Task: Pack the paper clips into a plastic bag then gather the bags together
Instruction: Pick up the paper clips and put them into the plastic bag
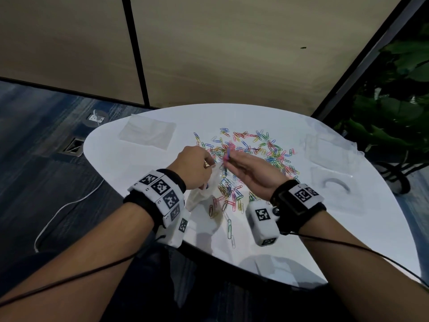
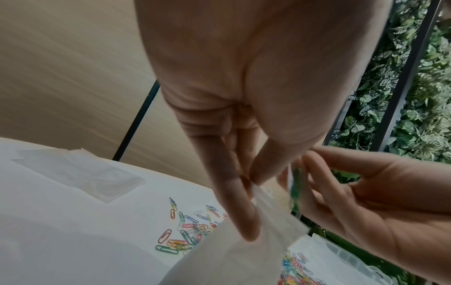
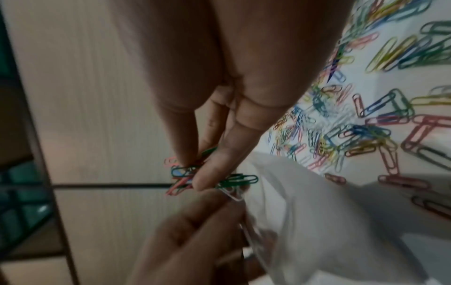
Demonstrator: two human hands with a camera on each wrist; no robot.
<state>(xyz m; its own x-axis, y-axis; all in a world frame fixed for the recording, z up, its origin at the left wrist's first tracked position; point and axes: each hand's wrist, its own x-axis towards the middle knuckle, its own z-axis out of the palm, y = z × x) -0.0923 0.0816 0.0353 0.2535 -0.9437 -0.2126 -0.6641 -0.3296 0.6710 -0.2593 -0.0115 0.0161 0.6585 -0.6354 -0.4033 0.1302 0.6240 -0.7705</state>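
Coloured paper clips (image 1: 253,149) lie scattered across the middle of the white table (image 1: 139,173). My left hand (image 1: 197,166) pinches the rim of a clear plastic bag (image 1: 204,194), which hangs down above the table; in the left wrist view the bag (image 2: 234,254) hangs below the fingers (image 2: 241,217). My right hand (image 1: 234,163) pinches a small bunch of paper clips (image 3: 209,179) just above the bag's mouth (image 3: 280,194), close to the left hand (image 3: 195,227).
A flat empty bag (image 1: 148,133) lies at the table's far left. More clear bags (image 1: 329,149) lie at the right, one (image 1: 334,184) nearer me. A wall stands behind the table, plants (image 1: 399,101) at the right, and floor with a cable (image 1: 60,212) at the left.
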